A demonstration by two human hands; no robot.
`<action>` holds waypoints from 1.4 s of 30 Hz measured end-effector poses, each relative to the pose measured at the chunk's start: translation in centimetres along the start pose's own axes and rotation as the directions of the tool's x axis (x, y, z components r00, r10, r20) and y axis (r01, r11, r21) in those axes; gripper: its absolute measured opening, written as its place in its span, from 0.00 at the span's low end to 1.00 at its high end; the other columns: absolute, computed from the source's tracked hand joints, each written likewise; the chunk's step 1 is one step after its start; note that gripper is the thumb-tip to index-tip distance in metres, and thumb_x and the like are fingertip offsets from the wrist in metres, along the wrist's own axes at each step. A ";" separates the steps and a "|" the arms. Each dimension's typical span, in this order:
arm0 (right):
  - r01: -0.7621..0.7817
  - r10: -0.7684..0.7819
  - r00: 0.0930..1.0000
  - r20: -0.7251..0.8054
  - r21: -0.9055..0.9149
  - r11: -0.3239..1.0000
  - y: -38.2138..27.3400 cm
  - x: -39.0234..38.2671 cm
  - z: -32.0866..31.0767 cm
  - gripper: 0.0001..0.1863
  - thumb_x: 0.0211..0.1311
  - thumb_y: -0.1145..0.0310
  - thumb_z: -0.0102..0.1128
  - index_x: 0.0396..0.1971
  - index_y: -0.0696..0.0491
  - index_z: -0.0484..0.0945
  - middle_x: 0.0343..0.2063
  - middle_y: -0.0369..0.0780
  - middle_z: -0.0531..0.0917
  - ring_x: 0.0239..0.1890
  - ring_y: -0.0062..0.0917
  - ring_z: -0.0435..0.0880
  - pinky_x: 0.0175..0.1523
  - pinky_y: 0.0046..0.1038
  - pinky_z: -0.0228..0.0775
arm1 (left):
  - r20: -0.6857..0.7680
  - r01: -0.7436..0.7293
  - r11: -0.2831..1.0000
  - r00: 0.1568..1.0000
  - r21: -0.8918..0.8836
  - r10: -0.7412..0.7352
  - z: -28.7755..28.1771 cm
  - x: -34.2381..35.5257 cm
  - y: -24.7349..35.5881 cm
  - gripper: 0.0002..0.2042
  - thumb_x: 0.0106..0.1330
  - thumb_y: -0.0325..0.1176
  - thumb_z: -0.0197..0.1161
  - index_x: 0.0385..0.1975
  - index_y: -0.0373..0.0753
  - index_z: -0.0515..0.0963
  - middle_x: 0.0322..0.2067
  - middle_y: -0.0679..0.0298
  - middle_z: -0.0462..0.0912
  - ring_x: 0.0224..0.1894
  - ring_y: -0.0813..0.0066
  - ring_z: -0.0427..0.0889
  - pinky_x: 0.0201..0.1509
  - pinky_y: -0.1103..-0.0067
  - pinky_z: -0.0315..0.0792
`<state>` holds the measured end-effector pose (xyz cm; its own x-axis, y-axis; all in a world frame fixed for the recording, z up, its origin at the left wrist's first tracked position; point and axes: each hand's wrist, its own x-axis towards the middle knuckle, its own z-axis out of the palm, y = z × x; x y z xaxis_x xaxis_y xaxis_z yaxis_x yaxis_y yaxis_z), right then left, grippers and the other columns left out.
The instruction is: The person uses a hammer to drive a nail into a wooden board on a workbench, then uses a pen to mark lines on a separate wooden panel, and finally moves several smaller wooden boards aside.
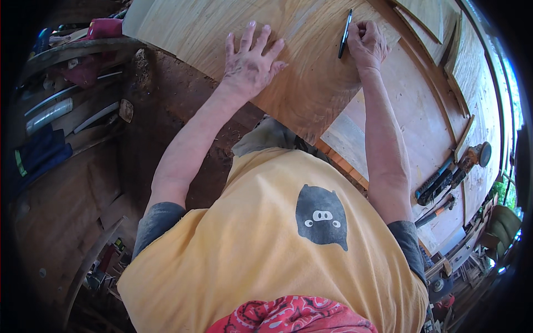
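A large sheet of plywood [300, 83] with swirling grain lies in front of me, its near corner close to my waist. My left hand [248, 67] rests palm down on it, fingers spread and nothing in them. Toward the sheet's right edge my right hand [368, 47] is closed, fingertips curled in against the thumb. What those fingers hold, if anything, is hidden. Just left of that hand a dark pen [345, 34] lies on the wood, apart from the palm.
Right of the sheet is a pale worktop [416, 100] with thin wood offcuts [425, 22] along its far side. Several hand tools, among them a hammer [436, 212], lie near its right edge. At my left stand shelves [83, 53] with cloths and curved tools.
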<state>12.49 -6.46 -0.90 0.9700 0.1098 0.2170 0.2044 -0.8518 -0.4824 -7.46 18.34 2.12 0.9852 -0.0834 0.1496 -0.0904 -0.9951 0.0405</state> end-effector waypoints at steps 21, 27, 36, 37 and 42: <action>0.002 -0.002 1.000 0.012 -0.002 1.000 1.1 0.0 0.2 0.16 0.61 0.45 0.66 0.39 0.41 0.86 0.35 0.30 0.89 0.47 0.28 0.86 0.60 0.40 0.64 | -0.046 0.246 0.964 0.969 0.098 -0.243 -1.1 -4.8 -2.9 0.24 0.76 0.63 0.50 0.67 0.66 0.78 0.75 0.56 0.65 0.80 0.43 0.51 0.77 0.36 0.44; 0.022 -0.022 1.000 0.012 0.013 1.000 0.1 -0.4 -0.1 0.14 0.60 0.48 0.66 0.37 0.41 0.85 0.35 0.30 0.87 0.47 0.28 0.85 0.59 0.39 0.63 | -0.035 0.166 0.986 0.986 0.008 -0.166 -0.7 -6.6 -1.1 0.26 0.76 0.62 0.52 0.67 0.60 0.77 0.75 0.53 0.66 0.80 0.42 0.50 0.75 0.37 0.46; 0.027 -0.028 1.000 0.009 0.041 0.999 -0.5 0.7 -0.7 0.12 0.61 0.51 0.65 0.34 0.43 0.83 0.36 0.32 0.85 0.47 0.31 0.83 0.58 0.42 0.63 | 0.056 0.190 0.981 0.980 -0.022 -0.189 -4.0 -10.7 0.5 0.27 0.75 0.59 0.55 0.68 0.55 0.77 0.74 0.50 0.64 0.79 0.39 0.52 0.74 0.37 0.49; 0.055 -0.054 0.998 -0.018 0.065 0.996 -0.9 0.6 -1.1 0.11 0.62 0.52 0.64 0.33 0.43 0.82 0.35 0.33 0.84 0.47 0.32 0.83 0.57 0.43 0.63 | 0.079 0.195 0.980 0.979 -0.050 -0.190 -4.5 -10.6 1.0 0.27 0.74 0.57 0.57 0.68 0.54 0.76 0.75 0.50 0.64 0.79 0.39 0.51 0.74 0.37 0.48; -0.001 0.001 1.000 -0.016 -0.022 1.000 -1.4 -0.4 -0.7 0.07 0.63 0.58 0.63 0.32 0.45 0.77 0.34 0.37 0.81 0.46 0.36 0.82 0.53 0.46 0.65 | -0.032 0.176 0.978 0.983 -0.114 -0.180 -3.8 -3.0 -2.0 0.29 0.70 0.53 0.64 0.69 0.52 0.75 0.76 0.48 0.61 0.80 0.38 0.50 0.76 0.39 0.46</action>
<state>11.76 -5.68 0.25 0.9678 0.1011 0.2304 0.2005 -0.8630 -0.4636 -10.80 20.77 5.37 0.9802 0.0993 0.1714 0.0682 -0.9816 0.1786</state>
